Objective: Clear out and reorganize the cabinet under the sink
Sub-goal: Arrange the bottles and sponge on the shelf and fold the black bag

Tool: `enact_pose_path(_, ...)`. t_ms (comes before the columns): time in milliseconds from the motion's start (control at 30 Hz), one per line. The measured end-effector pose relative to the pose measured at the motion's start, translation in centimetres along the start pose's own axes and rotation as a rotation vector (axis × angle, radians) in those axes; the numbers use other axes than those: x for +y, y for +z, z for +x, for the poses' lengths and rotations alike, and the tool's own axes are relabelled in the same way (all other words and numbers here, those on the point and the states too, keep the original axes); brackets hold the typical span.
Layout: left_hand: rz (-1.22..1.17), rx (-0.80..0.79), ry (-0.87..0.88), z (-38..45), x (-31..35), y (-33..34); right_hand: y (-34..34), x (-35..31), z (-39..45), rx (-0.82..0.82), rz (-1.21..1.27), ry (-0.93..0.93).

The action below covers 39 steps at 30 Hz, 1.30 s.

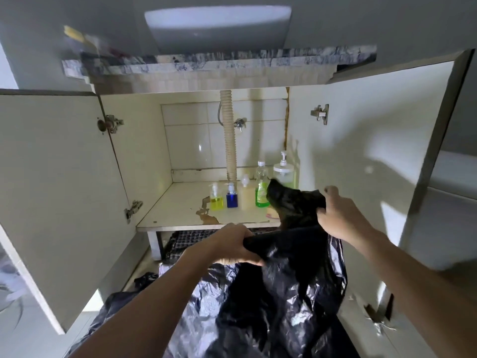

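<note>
The under-sink cabinet stands open, its worn white shelf (178, 210) stained near the front edge. A row of bottles lines the shelf's right half: a yellow pump bottle (216, 198), a blue pump bottle (231, 197), a cream bottle (247, 193), a green liquid bottle (262, 188) and a large clear pump dispenser (284, 171). In front of the shelf I hold a black plastic bag (284, 293). My left hand (232, 245) grips one part of its top. My right hand (338, 214) grips another part, raised at the shelf's right end. The bag hides the shelf's right front corner.
Both cabinet doors swing wide, the left door (56, 192) and right door (361, 156). A corrugated drain hose (230, 140) runs down the tiled back wall. A checked cloth (185, 241) lies under the shelf. More black plastic (144, 280) lies on the floor. Something pink (272, 215) lies behind the bag.
</note>
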<state>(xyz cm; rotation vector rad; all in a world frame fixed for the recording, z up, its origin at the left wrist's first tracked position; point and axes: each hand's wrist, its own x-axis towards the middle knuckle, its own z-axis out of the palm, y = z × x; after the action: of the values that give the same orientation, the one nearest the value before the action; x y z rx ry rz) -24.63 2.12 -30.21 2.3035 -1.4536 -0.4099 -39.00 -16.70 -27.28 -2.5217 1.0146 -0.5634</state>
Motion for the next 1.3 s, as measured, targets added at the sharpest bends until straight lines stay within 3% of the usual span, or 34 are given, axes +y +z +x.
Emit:
enact_pose_path(100,0.138,0.08,0.076,0.0,1.2,-0.1,-0.8,-2.1,-1.3,0.199,0.027,-0.379)
enact_pose_path(167,0.253,0.112,0.111,-0.2,2.4,-0.2,-0.4,-3.2,-2.1,-0.018,0.061,-0.578)
enact_pose_path(233,0.341,0.133,0.14,-0.5,3.3,-0.1,0.6,-3.1,-2.6,-0.371,-0.065,-0.536)
enact_pose_path(300,0.425,0.137,0.149,-0.8,3.6,0.3,1.3,-2.3,-2.8,-0.563,-0.227,-0.413)
enact_pose_path(433,0.541,0.154,0.114,-1.1,3.0,1.0,1.8,-1.7,-2.8,-0.704,-0.343,-0.269)
enact_pose_path(533,0.541,0.265,0.063,-0.6,2.8,1.0,2.0,-2.2,-3.5,-0.765,-0.38,-0.205)
enact_pose_path(600,0.529,0.309,0.021,-0.3,2.8,1.1,2.5,-2.2,-3.5,-0.746,-0.419,-0.197)
enact_pose_path(667,0.565,0.247,-0.029,-0.2,2.8,1.3,3.1,-2.0,-2.7,-0.644,-0.471,-0.265)
enact_pose_path(833,0.48,-0.26,-0.275,-0.3,0.5,1.6,2.8,-0.4,-0.9,-0.346,-0.325,-0.298)
enact_pose_path(933,0.414,-0.338,-0.358,-0.5,-1.1,1.3,1.9,0.0,-0.7,-0.293,-0.315,-0.307)
enact_pose_path(1033,0.431,-0.213,-0.342,-0.3,-2.1,1.0,1.3,0.5,-0.6,-0.324,-0.356,-0.272)
enact_pose_path(1200,0.578,0.557,-0.094,0.6,-1.9,0.4,1.3,1.4,-0.6,-0.448,-0.484,-0.154)
enact_pose_path(1233,0.559,0.608,-0.079,0.7,-1.8,0.3,1.3,1.5,-0.5,-0.434,-0.473,-0.157)
enact_pose_path(1300,0.568,0.535,-0.094,0.9,-2.1,0.5,1.0,1.5,-0.1,-0.362,-0.415,-0.179)
